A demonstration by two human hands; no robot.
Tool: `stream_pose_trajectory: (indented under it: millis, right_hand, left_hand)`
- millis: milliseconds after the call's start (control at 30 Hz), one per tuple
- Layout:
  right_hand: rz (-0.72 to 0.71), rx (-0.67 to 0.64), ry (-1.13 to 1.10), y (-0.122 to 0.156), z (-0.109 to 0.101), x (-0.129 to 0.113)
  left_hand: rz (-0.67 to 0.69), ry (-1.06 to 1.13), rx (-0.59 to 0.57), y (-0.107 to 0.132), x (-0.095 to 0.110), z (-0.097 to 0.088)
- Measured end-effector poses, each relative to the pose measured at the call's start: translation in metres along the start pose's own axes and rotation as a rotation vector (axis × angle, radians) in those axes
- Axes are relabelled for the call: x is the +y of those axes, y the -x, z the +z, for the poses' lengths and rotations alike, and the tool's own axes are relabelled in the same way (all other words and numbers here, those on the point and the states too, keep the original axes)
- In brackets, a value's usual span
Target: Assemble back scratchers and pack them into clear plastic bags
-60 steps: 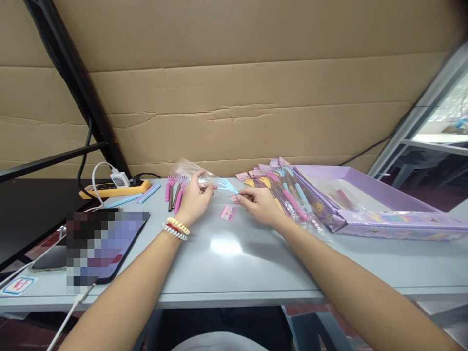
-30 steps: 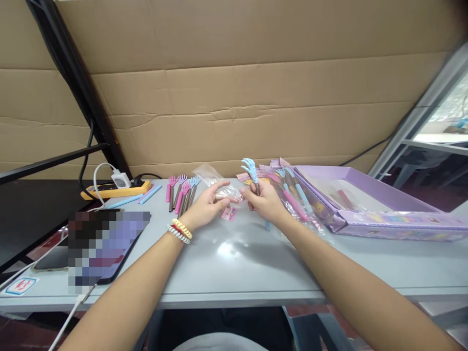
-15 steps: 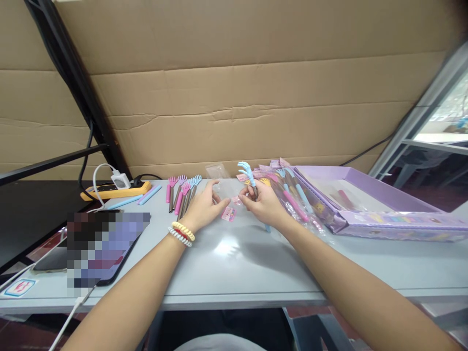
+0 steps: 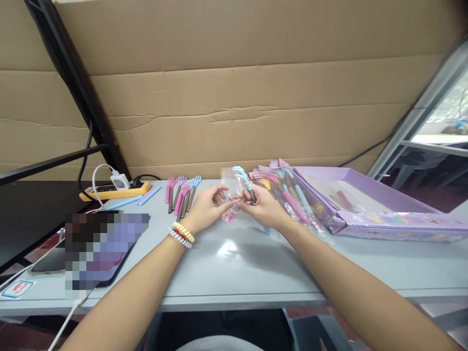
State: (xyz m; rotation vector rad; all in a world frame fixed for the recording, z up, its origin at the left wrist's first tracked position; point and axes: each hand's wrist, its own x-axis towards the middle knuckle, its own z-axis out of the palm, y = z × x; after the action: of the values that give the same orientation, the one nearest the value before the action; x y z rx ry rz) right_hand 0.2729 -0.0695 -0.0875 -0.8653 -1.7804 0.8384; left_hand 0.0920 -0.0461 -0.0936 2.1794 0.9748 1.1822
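My right hand [image 4: 263, 208] is closed around a back scratcher [image 4: 242, 174] with a light blue, claw-shaped head pointing up and a dark metal shaft. Its blue handle end shows below the hand. My left hand [image 4: 209, 207] pinches a clear plastic bag [image 4: 230, 179], which stands up between the two hands. The fingertips of both hands meet near the bag's lower edge, where they partly hide it. A small pink printed card [image 4: 228, 215] lies on the table just under the fingers.
Pink, purple and blue back scratchers [image 4: 182, 195] lie left of my hands; bagged ones [image 4: 296, 204] are piled right, beside a purple box [image 4: 387, 225]. Blue and purple tubes [image 4: 149, 195], a yellow power strip [image 4: 98, 190] and a phone [image 4: 113, 253] are further left. Cardboard [image 4: 248, 112] stands behind.
My left hand has moved right with the plastic bag, bringing it up to my right hand. The back scratcher has tilted and shifted slightly left.
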Motion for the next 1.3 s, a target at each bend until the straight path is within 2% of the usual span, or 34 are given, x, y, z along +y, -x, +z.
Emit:
stream_pose_trajectory:
  millis: [200,467,600,700,800,967,1133,1300]
  right_hand:
    - [0.021,0.033,0.084,0.000,0.000,0.006]
    - [0.032,0.062,0.182,0.000,-0.001,0.005]
    - [-0.008,0.071,0.289,0.000,0.000,0.008]
    - [-0.039,0.100,0.414,0.001,0.001,0.007]
    - [-0.040,0.129,0.492,0.002,0.001,0.004]
    - [-0.003,0.013,0.573,0.003,-0.001,0.001]
    - [0.056,-0.105,0.657,0.004,0.000,0.000]
    - [0.079,-0.057,0.705,0.002,0.000,0.006]
  left_hand:
    - [0.098,-0.185,0.020,-0.001,0.002,-0.002]
    - [0.088,-0.237,0.084,0.002,0.004,0.000]
    - [0.079,-0.229,0.102,0.002,0.004,0.003]
    - [0.022,-0.221,0.161,0.001,0.005,0.003]
    - [-0.101,-0.183,0.267,0.000,0.005,0.000]
    - [-0.260,-0.019,0.331,-0.005,-0.001,-0.006]
    - [-0.285,0.139,0.361,-0.007,-0.005,-0.006]
    - [-0.288,0.168,0.349,-0.008,-0.006,-0.006]
